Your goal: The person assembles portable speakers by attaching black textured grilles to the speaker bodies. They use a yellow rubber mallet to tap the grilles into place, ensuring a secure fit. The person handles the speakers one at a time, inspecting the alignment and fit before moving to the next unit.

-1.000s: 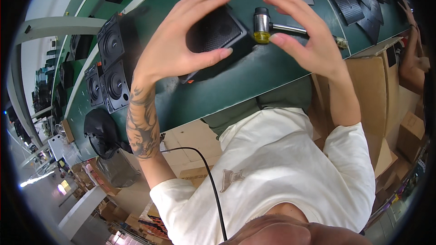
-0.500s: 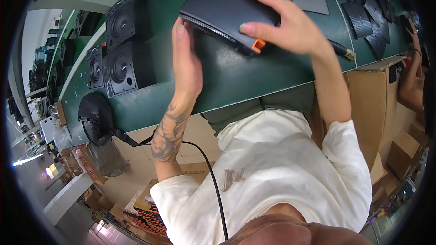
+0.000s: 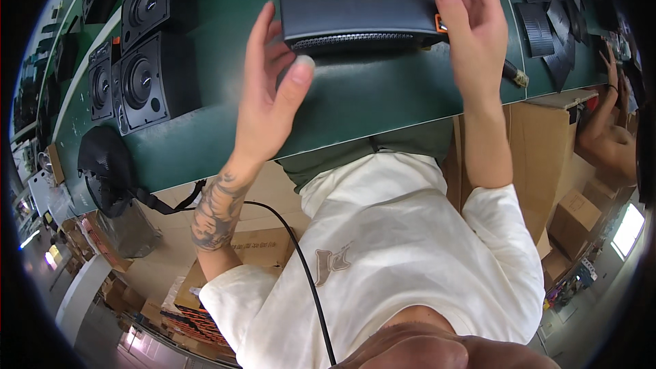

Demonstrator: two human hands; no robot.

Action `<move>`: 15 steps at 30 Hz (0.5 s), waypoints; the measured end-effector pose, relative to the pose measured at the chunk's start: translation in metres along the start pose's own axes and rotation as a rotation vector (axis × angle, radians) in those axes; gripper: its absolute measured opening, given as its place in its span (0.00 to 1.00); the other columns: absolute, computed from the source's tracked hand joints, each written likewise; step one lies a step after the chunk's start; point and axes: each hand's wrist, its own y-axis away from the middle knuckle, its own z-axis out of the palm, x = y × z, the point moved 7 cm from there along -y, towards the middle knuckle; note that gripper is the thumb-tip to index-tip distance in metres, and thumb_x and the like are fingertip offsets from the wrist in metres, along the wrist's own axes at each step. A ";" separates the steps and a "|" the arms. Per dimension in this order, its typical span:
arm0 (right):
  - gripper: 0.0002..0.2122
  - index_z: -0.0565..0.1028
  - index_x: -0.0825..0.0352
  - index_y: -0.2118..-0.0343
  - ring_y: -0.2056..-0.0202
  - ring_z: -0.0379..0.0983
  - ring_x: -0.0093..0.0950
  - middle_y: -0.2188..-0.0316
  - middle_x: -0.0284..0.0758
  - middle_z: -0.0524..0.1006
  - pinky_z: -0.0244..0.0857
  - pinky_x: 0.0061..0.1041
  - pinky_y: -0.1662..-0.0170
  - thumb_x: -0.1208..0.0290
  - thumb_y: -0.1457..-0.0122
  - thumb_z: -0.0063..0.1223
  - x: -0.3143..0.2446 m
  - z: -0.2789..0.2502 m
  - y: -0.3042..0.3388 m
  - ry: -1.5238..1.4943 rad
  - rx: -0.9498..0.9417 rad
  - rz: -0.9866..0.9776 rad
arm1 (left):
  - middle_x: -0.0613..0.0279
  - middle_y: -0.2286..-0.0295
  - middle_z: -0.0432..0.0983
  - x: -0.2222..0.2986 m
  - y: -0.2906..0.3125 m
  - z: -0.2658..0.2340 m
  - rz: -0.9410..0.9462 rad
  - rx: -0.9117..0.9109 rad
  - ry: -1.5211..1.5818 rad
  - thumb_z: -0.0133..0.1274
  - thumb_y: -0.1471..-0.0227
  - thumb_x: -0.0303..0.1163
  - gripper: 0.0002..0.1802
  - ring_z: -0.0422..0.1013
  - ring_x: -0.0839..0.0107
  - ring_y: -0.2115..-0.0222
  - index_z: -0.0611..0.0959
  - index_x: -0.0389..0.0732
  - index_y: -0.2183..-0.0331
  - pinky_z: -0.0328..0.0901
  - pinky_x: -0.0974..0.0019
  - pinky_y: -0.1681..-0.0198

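A black speaker box (image 3: 359, 0) lies across the green workbench with its perforated edge toward me. A small orange piece (image 3: 441, 24) shows at its right end. My left hand (image 3: 270, 89) is at the box's left corner, fingers spread and thumb apart, not closed on it. Beside the right end, my right hand (image 3: 475, 34) has its fingers extended and its thumb overlapping the box's edge; whether it touches the box I cannot tell. The far side of the box is cut off by the top of the picture.
Several black speakers (image 3: 142, 78) stand at the left of the green bench (image 3: 355, 113), near a black mesh bag (image 3: 102, 167). Dark flat panels (image 3: 536, 31) lie at the right, past a dark-handled tool (image 3: 516, 74). A cardboard carton (image 3: 540, 150) and another person's arm (image 3: 601, 109) are at the right.
The black box has turned from a slant to lie roughly level across the view, farther up in it. My right hand has moved from its top to its right end; my left hand's fingers have spread.
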 end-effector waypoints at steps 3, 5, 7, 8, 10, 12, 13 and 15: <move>0.37 0.48 0.72 0.29 0.33 0.58 0.36 0.34 0.49 0.60 0.50 0.31 0.31 0.68 0.33 0.56 0.003 0.012 0.023 -0.010 -0.007 0.009 | 0.44 0.35 0.53 0.015 -0.021 -0.004 0.166 -0.004 -0.016 0.58 0.39 0.43 0.50 0.60 0.56 0.38 0.48 0.37 0.29 0.55 0.53 0.34; 0.40 0.45 0.72 0.28 0.33 0.57 0.37 0.33 0.50 0.58 0.51 0.32 0.32 0.66 0.34 0.58 -0.002 0.019 0.029 -0.047 0.037 0.000 | 0.50 0.32 0.52 0.016 -0.035 -0.007 0.251 0.011 -0.057 0.55 0.39 0.51 0.52 0.51 0.60 0.31 0.48 0.36 0.29 0.45 0.62 0.31; 0.47 0.39 0.71 0.27 0.33 0.57 0.37 0.33 0.49 0.56 0.53 0.33 0.33 0.67 0.38 0.63 -0.001 0.023 0.033 -0.111 0.018 -0.052 | 0.49 0.32 0.52 0.013 -0.042 -0.001 0.217 -0.059 0.088 0.58 0.40 0.50 0.53 0.52 0.61 0.32 0.48 0.36 0.29 0.46 0.62 0.31; 0.48 0.39 0.71 0.27 0.34 0.57 0.37 0.33 0.49 0.57 0.53 0.33 0.33 0.69 0.40 0.65 0.002 0.025 0.035 -0.105 0.040 -0.057 | 0.49 0.32 0.52 0.015 -0.046 0.004 0.198 -0.096 0.163 0.59 0.41 0.50 0.54 0.52 0.61 0.32 0.48 0.36 0.29 0.46 0.63 0.31; 0.50 0.40 0.71 0.27 0.35 0.59 0.35 0.34 0.48 0.58 0.54 0.33 0.34 0.73 0.43 0.67 0.007 0.034 0.036 -0.108 0.058 -0.070 | 0.44 0.31 0.48 0.030 -0.047 0.014 0.150 -0.115 0.104 0.65 0.46 0.48 0.61 0.50 0.57 0.31 0.44 0.35 0.29 0.44 0.60 0.30; 0.51 0.42 0.71 0.28 0.36 0.60 0.33 0.35 0.47 0.59 0.55 0.32 0.34 0.77 0.46 0.70 0.012 0.035 0.035 -0.127 0.050 -0.086 | 0.46 0.32 0.50 0.023 -0.051 0.013 0.068 -0.122 0.365 0.65 0.45 0.43 0.61 0.53 0.60 0.33 0.42 0.35 0.29 0.46 0.63 0.31; 0.51 0.43 0.71 0.28 0.36 0.61 0.33 0.36 0.46 0.60 0.55 0.31 0.34 0.77 0.46 0.70 0.009 0.035 0.034 -0.101 0.025 -0.071 | 0.46 0.32 0.51 0.021 -0.051 0.012 0.063 -0.097 0.326 0.66 0.46 0.43 0.61 0.53 0.60 0.33 0.43 0.34 0.29 0.46 0.62 0.31; 0.49 0.45 0.72 0.28 0.38 0.63 0.31 0.37 0.45 0.62 0.56 0.30 0.35 0.78 0.46 0.70 0.009 0.034 0.033 -0.111 -0.015 -0.028 | 0.45 0.33 0.52 0.020 -0.051 0.012 0.068 -0.073 0.278 0.66 0.46 0.43 0.61 0.54 0.60 0.33 0.43 0.34 0.29 0.47 0.61 0.31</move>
